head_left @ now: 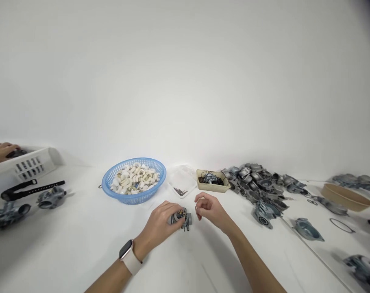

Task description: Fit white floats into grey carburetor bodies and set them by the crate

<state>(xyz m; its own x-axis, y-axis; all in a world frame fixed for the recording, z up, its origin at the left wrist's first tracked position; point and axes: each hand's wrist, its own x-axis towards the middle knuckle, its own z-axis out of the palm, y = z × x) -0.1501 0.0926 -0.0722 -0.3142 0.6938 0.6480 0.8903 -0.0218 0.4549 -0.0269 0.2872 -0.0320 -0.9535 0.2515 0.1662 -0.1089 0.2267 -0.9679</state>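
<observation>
My left hand (163,221), with a watch on its wrist, is wrapped round a grey metal carburetor body (187,219) on the white table. Small brass-coloured parts show in the body's upturned opening. Just to the right of it, my right hand (210,209) is raised a little with thumb and fingers pinched together. Something tiny may be between the fingertips, too small to name. Beyond my hands lies a clear plastic tray (189,179) with a few thin dark pins (180,191) in it.
A blue basket (142,199) holds white plastic floats (136,177). A cream tray (214,187) holds black rings and a metal part. Carburetor bodies (258,183) are heaped at right. Another person's hand (2,151) reaches into a white crate (35,169) at left, near a black strap (32,190).
</observation>
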